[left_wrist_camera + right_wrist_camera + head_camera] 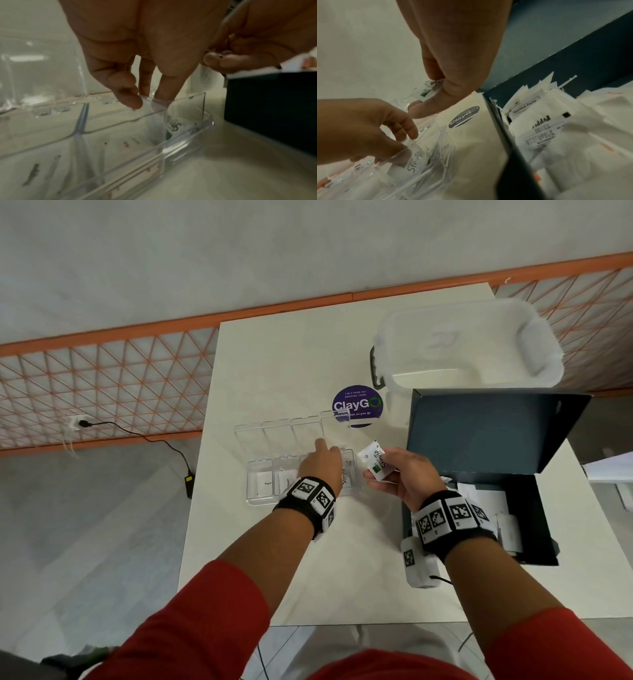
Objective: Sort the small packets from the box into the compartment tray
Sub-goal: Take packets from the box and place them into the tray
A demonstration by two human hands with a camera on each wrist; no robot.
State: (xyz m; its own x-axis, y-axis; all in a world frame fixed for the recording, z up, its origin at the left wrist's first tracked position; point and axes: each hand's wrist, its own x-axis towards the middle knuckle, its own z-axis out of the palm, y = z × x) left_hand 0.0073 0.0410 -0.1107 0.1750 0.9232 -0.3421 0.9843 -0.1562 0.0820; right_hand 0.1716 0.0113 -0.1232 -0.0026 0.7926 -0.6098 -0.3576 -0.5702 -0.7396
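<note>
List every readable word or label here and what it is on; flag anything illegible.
"ClayGO": round purple sticker on the table; its small lines are mostly too blurred.
"Stevia": packet held by the right hand.
"Stevia": packet in the tray.
"Sugar": packet in the tray.
"Nutrition Facts": packet in the box.
Other box packets: unreadable.
</note>
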